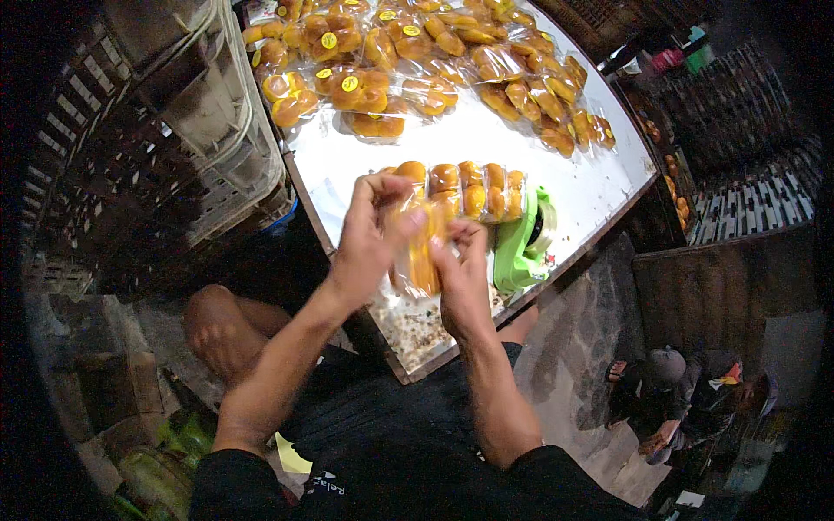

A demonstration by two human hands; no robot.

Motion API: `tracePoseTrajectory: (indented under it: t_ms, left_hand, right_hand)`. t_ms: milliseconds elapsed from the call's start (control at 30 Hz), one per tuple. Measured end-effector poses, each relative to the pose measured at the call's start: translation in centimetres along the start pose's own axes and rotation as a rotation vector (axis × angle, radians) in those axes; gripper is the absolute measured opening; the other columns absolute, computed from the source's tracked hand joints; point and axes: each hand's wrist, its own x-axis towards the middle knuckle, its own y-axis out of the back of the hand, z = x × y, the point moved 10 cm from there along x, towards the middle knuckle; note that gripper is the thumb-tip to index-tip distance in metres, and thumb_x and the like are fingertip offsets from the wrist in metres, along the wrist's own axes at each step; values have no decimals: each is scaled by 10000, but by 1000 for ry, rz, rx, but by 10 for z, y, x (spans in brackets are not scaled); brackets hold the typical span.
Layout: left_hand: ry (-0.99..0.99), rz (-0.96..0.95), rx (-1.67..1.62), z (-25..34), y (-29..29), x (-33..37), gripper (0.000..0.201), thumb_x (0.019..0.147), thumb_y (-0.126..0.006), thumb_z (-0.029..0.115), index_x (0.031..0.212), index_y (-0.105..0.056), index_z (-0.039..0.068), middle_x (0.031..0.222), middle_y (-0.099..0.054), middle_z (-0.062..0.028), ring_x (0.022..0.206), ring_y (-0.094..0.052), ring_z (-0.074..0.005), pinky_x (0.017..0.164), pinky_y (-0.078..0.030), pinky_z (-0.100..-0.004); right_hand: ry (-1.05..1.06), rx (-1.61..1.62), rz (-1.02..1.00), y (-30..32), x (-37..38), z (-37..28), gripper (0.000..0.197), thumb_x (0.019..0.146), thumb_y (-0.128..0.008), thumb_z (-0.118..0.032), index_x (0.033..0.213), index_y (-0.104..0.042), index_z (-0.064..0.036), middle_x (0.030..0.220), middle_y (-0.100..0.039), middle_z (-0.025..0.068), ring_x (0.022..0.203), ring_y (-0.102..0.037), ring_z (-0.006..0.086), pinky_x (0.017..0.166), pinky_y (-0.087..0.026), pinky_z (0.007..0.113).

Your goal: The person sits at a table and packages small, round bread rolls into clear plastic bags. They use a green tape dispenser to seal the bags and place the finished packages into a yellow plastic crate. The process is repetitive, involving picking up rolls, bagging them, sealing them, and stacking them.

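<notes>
Between my two hands, above the near part of a white table (pixel 339 156), is a clear plastic bag of golden bread rolls (pixel 418 260). My left hand (pixel 369 226) grips the bag's upper left side, its fingers curled and partly blurred. On the other side, my right hand (pixel 465 278) closes on the bag with thumb and fingers. Just beyond my hands, several more bagged rolls (pixel 475 193) stand in a row. A green tape dispenser (pixel 517 260) with a roll of clear tape sits right of my right hand.
Many bagged rolls (pixel 365 87), some with round yellow stickers, pile up at the table's far side. Plastic crates (pixel 208 113) stack at the left. More crates (pixel 738 113) stand at the right. A person in a grey cap (pixel 665 366) sits low at the right.
</notes>
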Motion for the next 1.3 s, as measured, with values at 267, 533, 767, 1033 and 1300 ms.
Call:
tracePoseTrajectory:
  t_ms: [267, 533, 767, 1033, 1300]
  left_hand:
    - [89, 96, 409, -60, 76, 32, 643, 778, -714, 157, 1294, -407, -71, 1169, -591, -192, 1048, -614, -264, 928, -485, -379]
    - [46, -273, 705, -51, 24, 45, 863, 689, -817, 299, 1357, -382, -31, 1325, -471, -229, 1235, -479, -303, 1058, -372, -371]
    - [241, -99, 731, -52, 57, 64, 830, 715, -775, 356, 1323, -408, -73, 1273, -503, -270, 1183, -511, -377, 1018, -402, -397]
    - [-231, 225, 619, 33, 89, 71, 843, 674, -837, 192, 1326, -364, -57, 1172, -570, -237, 1130, -564, -294, 958, -451, -401]
    - [41, -1, -41, 12, 25, 48, 364, 953, -570, 308, 1103, -553, -23, 943, -641, -101, 859, -616, -163, 785, -505, -294]
  right_hand:
    - [298, -222, 147, 15, 45, -44, 238, 834, -497, 19, 1070, -507, -13, 1304, -487, 188, 1237, -448, 281, 1069, -317, 377]
    - [208, -354, -62, 7, 157, -57, 238, 910, -566, -170, 1060, -612, 9, 1047, -649, 94, 919, -596, 179, 840, -470, 315]
    - [-133, -129, -448, -63, 281, 26, 246, 893, -620, -239, 998, -674, -23, 873, -669, 59, 733, -618, 141, 658, -475, 272]
    - [873, -876, -517, -142, 72, -178, 170, 774, -716, -158, 846, -678, -8, 917, -636, 186, 848, -616, 321, 734, -480, 401]
    - [245, -102, -164, -23, 37, -69, 700, 908, -594, -77, 1450, -158, 11, 1377, -378, 189, 1241, -441, 250, 1024, -392, 364]
